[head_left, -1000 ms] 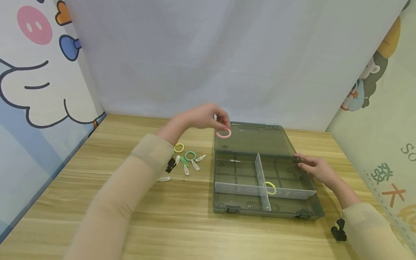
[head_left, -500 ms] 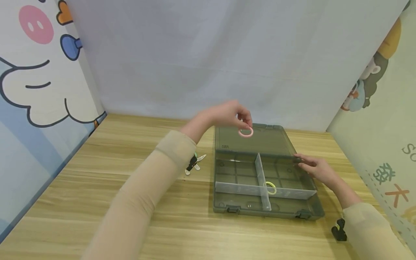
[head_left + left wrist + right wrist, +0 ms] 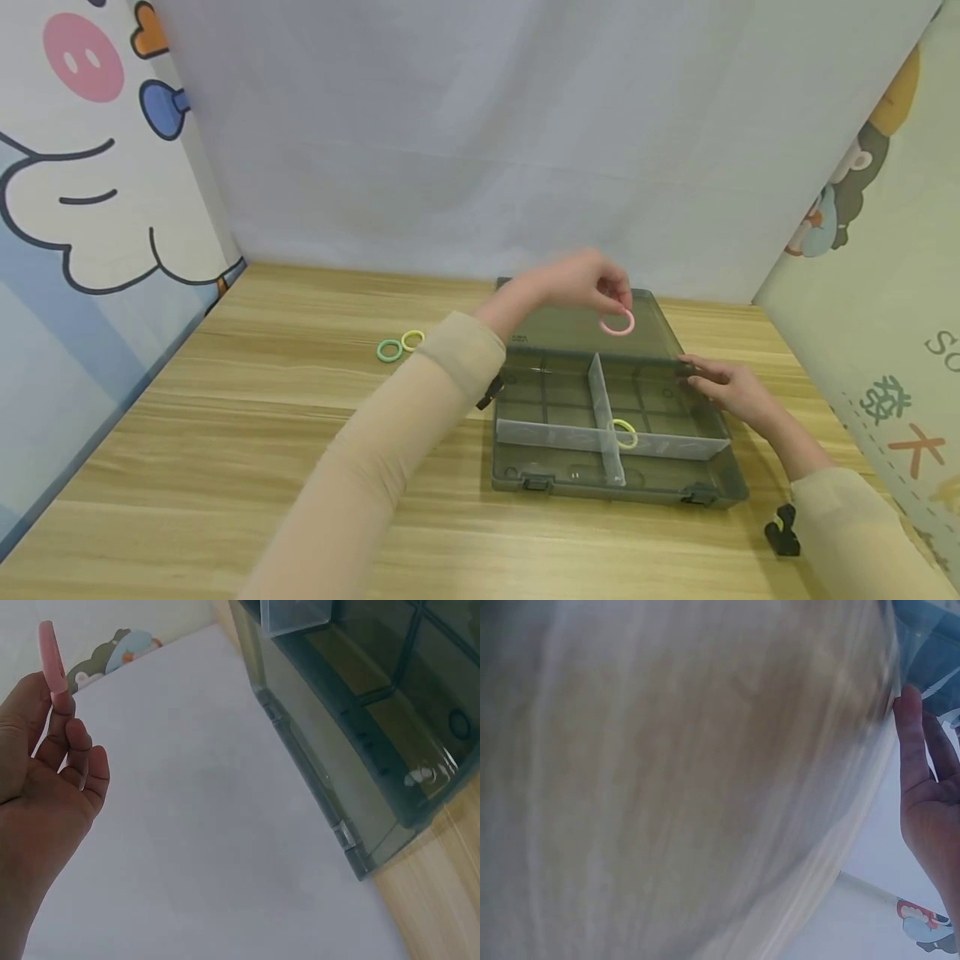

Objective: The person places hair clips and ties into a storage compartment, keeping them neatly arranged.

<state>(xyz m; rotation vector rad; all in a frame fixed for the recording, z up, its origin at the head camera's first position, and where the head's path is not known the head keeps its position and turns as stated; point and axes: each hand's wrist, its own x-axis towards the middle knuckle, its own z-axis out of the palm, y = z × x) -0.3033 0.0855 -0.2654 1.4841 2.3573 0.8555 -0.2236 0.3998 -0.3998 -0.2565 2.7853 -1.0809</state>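
Note:
In the head view my left hand [image 3: 588, 283] pinches a pink ring [image 3: 617, 323] between thumb and fingertip, above the raised lid of the grey see-through box [image 3: 517, 482]. The left wrist view shows the same pink ring [image 3: 51, 658] edge-on at the fingertips of the left hand [image 3: 52, 772]. A yellow ring [image 3: 624, 434] leans by the dividers inside the box. My right hand [image 3: 731, 392] touches the box's right edge with fingers fairly straight. In the right wrist view, the right hand [image 3: 930, 772] has a fingertip against the box.
Left of the box, a green ring [image 3: 389, 351] and another yellow ring [image 3: 412, 341] lie on the wooden table [image 3: 225, 450]. My left sleeve [image 3: 390, 442] covers part of the table beside the box. White cloth [image 3: 450, 150] stands behind, with patterned panels at both sides.
My left hand has moved right with the pink ring, across the lid. The sleeve now hides the hair clips and uncovers the green and yellow rings. My right hand has stayed at the box.

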